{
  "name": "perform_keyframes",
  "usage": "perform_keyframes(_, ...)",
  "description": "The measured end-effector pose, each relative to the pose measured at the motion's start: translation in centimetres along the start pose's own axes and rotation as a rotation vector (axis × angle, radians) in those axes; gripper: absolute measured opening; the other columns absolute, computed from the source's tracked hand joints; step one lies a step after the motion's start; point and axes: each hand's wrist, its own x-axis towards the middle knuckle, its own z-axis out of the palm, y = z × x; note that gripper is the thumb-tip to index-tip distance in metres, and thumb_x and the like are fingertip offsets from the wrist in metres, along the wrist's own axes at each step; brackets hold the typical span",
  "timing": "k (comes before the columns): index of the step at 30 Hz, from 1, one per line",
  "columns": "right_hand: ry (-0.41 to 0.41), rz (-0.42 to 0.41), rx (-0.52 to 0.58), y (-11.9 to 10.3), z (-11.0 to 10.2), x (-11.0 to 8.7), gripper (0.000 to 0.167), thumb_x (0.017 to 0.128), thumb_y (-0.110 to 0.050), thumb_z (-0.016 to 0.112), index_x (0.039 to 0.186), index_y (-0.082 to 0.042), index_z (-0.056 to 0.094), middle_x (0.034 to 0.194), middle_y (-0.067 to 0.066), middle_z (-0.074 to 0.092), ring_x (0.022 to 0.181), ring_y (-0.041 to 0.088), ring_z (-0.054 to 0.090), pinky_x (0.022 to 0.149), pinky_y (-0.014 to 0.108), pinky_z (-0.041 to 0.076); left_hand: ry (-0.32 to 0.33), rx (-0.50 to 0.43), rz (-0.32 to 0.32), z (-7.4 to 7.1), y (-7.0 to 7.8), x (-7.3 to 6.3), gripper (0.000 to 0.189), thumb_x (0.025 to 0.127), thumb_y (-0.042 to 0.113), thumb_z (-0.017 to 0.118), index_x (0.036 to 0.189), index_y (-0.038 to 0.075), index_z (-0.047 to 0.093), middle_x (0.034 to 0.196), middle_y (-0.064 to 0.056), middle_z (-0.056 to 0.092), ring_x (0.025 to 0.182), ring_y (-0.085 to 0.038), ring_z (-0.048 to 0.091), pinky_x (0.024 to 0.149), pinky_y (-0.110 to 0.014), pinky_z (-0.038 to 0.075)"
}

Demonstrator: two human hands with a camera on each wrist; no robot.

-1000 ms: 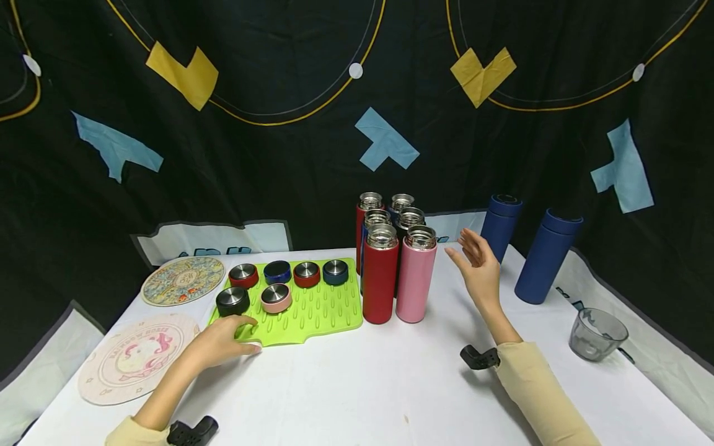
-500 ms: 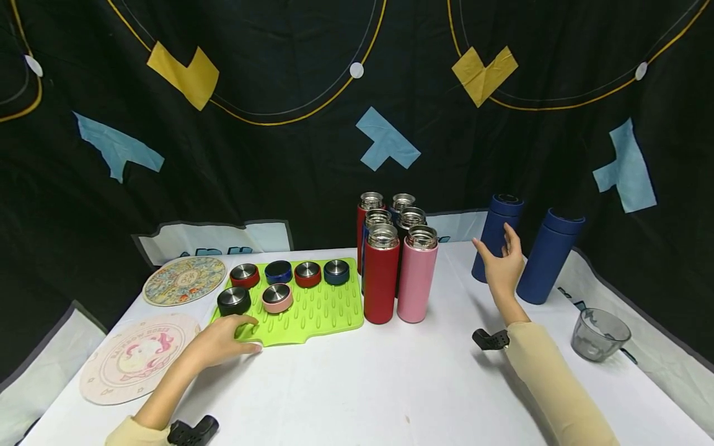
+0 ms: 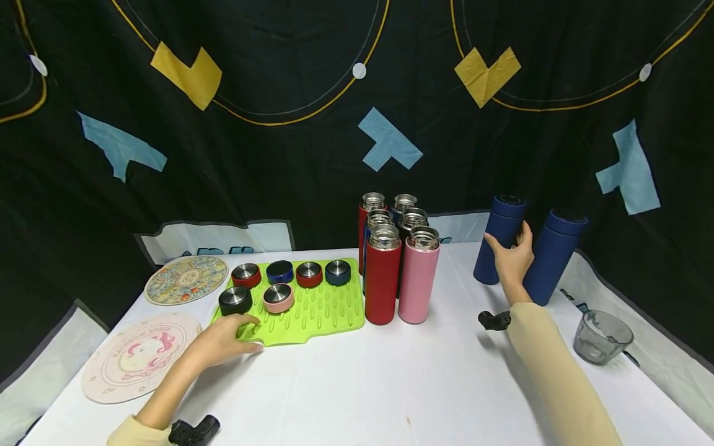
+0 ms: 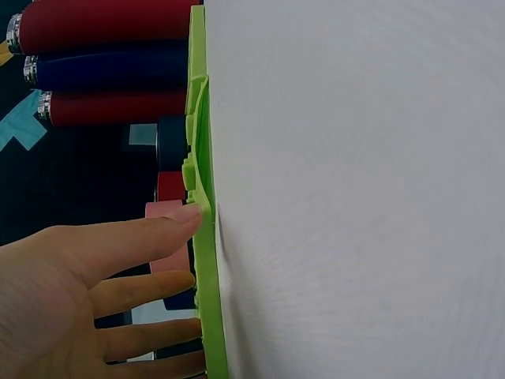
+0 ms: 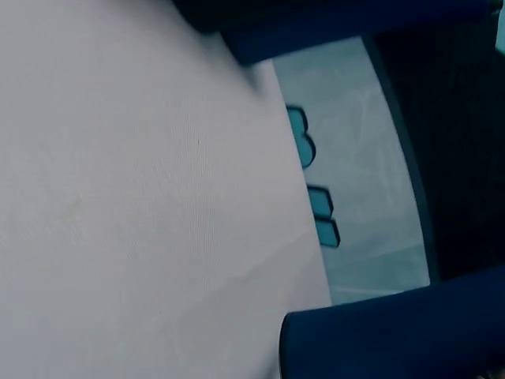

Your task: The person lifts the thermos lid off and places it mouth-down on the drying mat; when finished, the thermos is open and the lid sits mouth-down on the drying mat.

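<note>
My left hand (image 3: 223, 341) rests at the front left of a green silicone mat (image 3: 329, 313), its thumb at the mat's edge; in the left wrist view the fingers (image 4: 146, 296) look fairly straight. Beside it on the mat sit a black lid (image 3: 235, 300), a pink lid (image 3: 278, 298) and several red and blue lids. At the far right, my right hand (image 3: 514, 257) is at a capped blue thermos bottle (image 3: 493, 244), thumb to its left and fingers to its right. Firm contact is not clear. The right wrist view shows a dark blue bottle (image 5: 394, 332) but no hand.
Uncapped bottles, including a red one (image 3: 382, 279) and a pink one (image 3: 418, 279), cluster mid-table. Another capped blue bottle (image 3: 553, 260) stands just right of my right hand. A glass cup (image 3: 602, 337) is at the right; two round placemats (image 3: 142, 359) lie left.
My right hand has moved right and away from beside the pink bottle to the nearer-left capped blue bottle. The left hand stays on the mat.
</note>
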Motion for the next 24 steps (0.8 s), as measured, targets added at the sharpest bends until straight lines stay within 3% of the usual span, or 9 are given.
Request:
perform_keyframes(8,-0.061,-0.011,-0.094,0.5,0.2,0.8,0.088,0.081,-0.022,0.079,0.151,-0.012,0.027,0.152,0.007,0.035,0.137,0.021,0.036,0.113,0.035,0.029,0.0,0.0,-0.015,0.0,0.1,0.0,0.05,0.075,0.029,0.081,0.113,0.0,0.066,0.101,-0.012,0.066,0.087,-0.024,0.057,0.076,-0.046,0.049)
perform_keyframes(14,-0.059,-0.001,-0.147,0.8,0.1,1.0,0.084,0.081,-0.019,0.079,0.15,-0.012,0.031,0.147,0.012,0.043,0.132,0.029,0.043,0.11,0.043,0.033,-0.013,0.005,-0.011,-0.1,0.3,0.0,0.05,0.075,0.03,0.081,0.113,0.0,0.066,0.105,-0.016,0.066,0.093,-0.03,0.06,0.081,-0.053,0.049)
perform_keyframes(24,-0.065,-0.053,-0.156,0.4,-0.3,1.3,0.086,0.077,-0.022,0.083,0.146,-0.008,0.034,0.147,0.014,0.042,0.133,0.026,0.042,0.11,0.041,0.034,-0.014,0.003,-0.013,-0.2,0.4,0.0,0.051,0.076,0.03,0.081,0.113,-0.002,0.066,0.107,-0.017,0.066,0.098,-0.034,0.06,0.083,-0.054,0.048)
